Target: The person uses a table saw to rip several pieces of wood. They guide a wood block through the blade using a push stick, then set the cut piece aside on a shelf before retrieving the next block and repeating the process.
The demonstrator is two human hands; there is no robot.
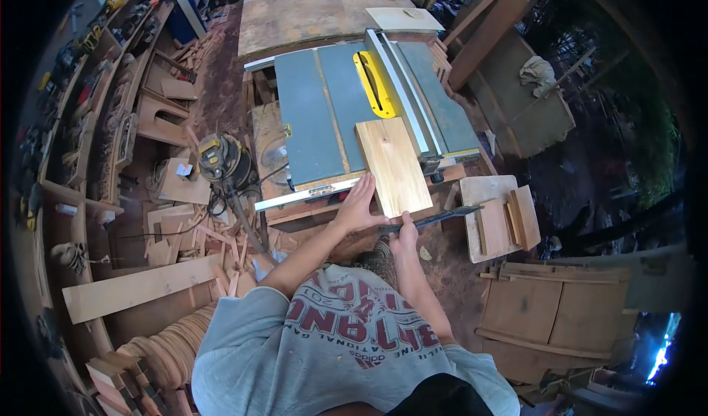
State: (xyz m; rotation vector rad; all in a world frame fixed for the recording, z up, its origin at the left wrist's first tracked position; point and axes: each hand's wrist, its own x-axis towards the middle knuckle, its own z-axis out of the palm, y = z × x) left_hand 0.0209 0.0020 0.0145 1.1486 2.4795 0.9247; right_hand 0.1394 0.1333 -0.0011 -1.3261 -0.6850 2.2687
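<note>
A thick pale wooden board (394, 167) lies on the blue-grey table saw (306, 113), beside the rip fence (402, 91). Its far end reaches the yellow throat plate (375, 84) with the dark slot. My left hand (358, 206) holds the board's near left corner, fingers stretched along the left edge and thumb at the near end. Just right of it, my right hand (405, 234) is closed around a long black push stick (450, 216) at the board's near end. The stick points out to the right. Part of the right hand's fingers is hidden.
Behind the saw stands a wide wooden table (317, 19). A shop vacuum (223, 159) and wood offcuts (221, 243) are on the left, near tool-filled shelves (96, 121). Wood pieces lie on a small stand (476, 191) to the right.
</note>
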